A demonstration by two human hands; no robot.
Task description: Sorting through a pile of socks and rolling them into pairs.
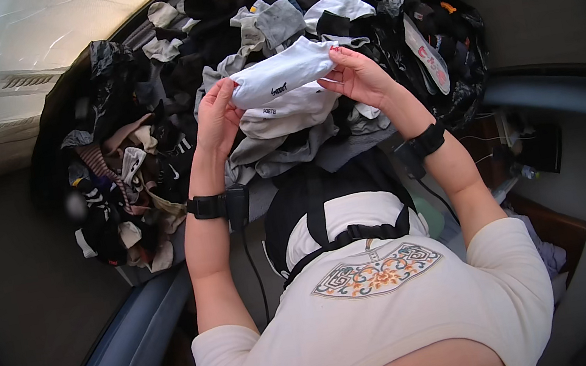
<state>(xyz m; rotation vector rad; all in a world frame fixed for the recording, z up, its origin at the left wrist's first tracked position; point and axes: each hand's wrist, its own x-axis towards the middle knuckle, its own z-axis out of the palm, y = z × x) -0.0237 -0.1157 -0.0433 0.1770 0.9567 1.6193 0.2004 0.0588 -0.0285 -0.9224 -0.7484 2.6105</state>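
A white ankle sock (284, 72) with dark lettering is stretched flat between both of my hands. My left hand (219, 115) pinches one end of it, and my right hand (359, 76) pinches the other end near a red mark. Just below the held sock lie more white socks (288, 119), one with small dark writing. Gray socks (282, 22) and white ones are heaped beyond it among many black socks. Another gray sock or cloth piece (297, 153) lies at the near edge of the heap.
Mixed socks (129, 203), striped, beige and black, pile up at the left beside crumpled black plastic (105, 69). An open black plastic bag (468, 34) with dark items and a light packet (427, 58) sits at the right. Cables run from bands on both wrists.
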